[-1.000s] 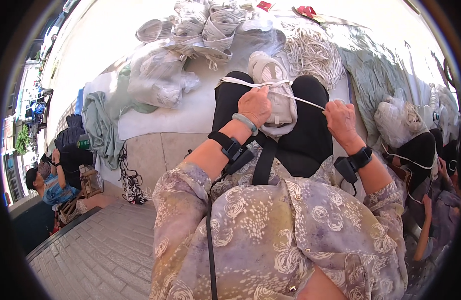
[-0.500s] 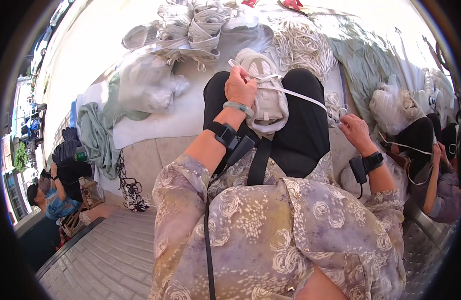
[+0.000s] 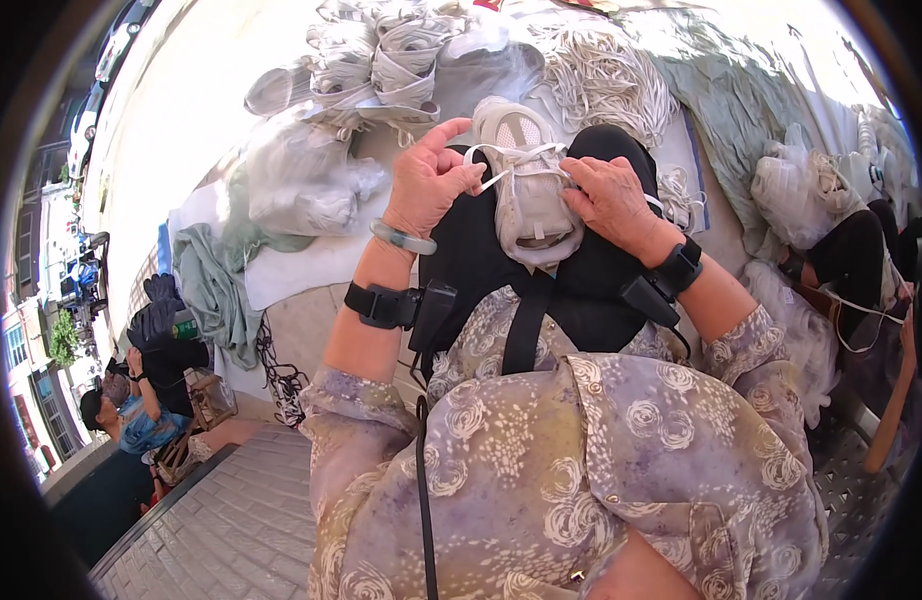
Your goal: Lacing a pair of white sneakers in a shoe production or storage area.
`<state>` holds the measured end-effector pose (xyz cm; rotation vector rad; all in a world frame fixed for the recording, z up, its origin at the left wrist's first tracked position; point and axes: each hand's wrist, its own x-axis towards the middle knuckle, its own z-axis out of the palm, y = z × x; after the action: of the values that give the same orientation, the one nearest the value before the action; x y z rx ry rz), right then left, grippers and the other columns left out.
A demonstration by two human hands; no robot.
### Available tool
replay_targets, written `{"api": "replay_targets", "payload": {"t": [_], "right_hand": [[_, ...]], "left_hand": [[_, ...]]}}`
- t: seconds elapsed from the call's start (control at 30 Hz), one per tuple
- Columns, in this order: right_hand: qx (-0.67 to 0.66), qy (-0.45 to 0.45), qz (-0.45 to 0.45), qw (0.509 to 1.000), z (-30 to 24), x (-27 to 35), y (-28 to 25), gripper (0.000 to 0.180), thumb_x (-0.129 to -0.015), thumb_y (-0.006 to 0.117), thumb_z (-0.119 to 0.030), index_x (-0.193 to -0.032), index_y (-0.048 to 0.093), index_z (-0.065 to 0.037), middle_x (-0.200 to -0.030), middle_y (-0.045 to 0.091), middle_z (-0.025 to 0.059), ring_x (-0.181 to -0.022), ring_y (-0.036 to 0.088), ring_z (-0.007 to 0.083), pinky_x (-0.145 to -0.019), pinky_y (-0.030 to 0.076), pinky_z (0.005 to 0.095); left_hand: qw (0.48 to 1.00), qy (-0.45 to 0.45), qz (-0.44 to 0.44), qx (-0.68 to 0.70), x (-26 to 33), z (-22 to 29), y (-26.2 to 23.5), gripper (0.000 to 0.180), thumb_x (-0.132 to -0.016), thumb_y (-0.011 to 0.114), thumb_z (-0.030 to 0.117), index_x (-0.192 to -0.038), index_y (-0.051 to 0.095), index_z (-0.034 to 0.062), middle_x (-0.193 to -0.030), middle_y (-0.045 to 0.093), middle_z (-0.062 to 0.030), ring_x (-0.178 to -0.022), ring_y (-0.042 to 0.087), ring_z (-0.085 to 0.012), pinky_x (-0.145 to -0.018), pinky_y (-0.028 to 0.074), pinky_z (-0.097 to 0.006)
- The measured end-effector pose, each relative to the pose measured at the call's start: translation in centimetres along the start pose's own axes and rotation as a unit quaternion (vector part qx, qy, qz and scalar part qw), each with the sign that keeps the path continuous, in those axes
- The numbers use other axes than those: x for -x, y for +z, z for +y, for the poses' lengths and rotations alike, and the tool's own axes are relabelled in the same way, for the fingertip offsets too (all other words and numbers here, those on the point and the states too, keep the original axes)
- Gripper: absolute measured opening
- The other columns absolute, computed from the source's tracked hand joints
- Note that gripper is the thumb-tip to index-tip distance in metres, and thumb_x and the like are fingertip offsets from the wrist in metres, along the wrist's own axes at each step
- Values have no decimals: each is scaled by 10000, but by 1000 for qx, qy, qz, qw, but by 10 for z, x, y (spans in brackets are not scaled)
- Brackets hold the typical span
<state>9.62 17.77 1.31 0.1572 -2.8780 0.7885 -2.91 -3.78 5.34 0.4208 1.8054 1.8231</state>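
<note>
A pale grey-beige shoe [image 3: 529,195] lies on my lap, toe pointing away from me, against black trousers [image 3: 461,250]. My left hand [image 3: 433,180] pinches a white lace [image 3: 501,152] at the shoe's left side. On the right side of the shoe, my right hand [image 3: 609,198] has its fingers pressed at the lacing and grips the lace there. Both wrists carry black bands, and the left also has a pale green bangle.
Bundles of grey shoe uppers [image 3: 401,50] and a heap of white laces [image 3: 601,75] lie ahead. A clear bag of parts [image 3: 291,180] sits left, green cloth [image 3: 216,285] beside it. Another person [image 3: 851,260] works at my right; people sit at lower left.
Both hands came back in to the shoe. The lace that was stretched out wide to the right is now drawn short across the shoe's top.
</note>
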Motion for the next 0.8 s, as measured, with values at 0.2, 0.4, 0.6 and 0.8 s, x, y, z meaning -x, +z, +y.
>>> {"api": "replay_targets", "payload": {"t": [0.2, 0.4, 0.6, 0.8], "right_hand": [[-61, 7, 25, 998, 4, -3, -2, 147, -766, 582, -185, -853, 579, -68, -757, 581, 105, -714, 581, 307, -629, 439, 412], [-88, -2, 6, 996, -1, -2, -6, 104, -769, 570, -160, -758, 573, -57, -736, 584, 107, -709, 588, 309, -626, 462, 395], [3, -57, 40, 998, 7, 15, -14, 89, -752, 587, -125, -709, 520, -84, -642, 521, 71, -637, 570, 266, -555, 443, 370], [79, -65, 145, 984, 23, 67, -73, 81, -735, 612, -45, -763, 537, -60, -603, 481, 61, -555, 524, 230, -502, 411, 337]], "left_hand": [[882, -38, 15, -470, -7, -6, -5, 374, -700, 602, 98, -1060, 593, -4, -641, 626, -85, -628, 616, -186, -632, 482, -313], [872, 53, 218, -436, -37, -54, -31, 100, -771, 515, 39, -830, 583, -3, -590, 590, -42, -493, 572, -123, -481, 459, -244], [940, 55, 316, -115, -32, -55, 9, 89, -862, 465, 76, -857, 525, 11, -654, 579, -70, -478, 559, -121, -410, 448, -220], [965, -63, 198, -158, -17, -72, 29, 69, -841, 531, 78, -850, 596, 56, -752, 588, 3, -619, 535, -60, -520, 450, -196]]}}
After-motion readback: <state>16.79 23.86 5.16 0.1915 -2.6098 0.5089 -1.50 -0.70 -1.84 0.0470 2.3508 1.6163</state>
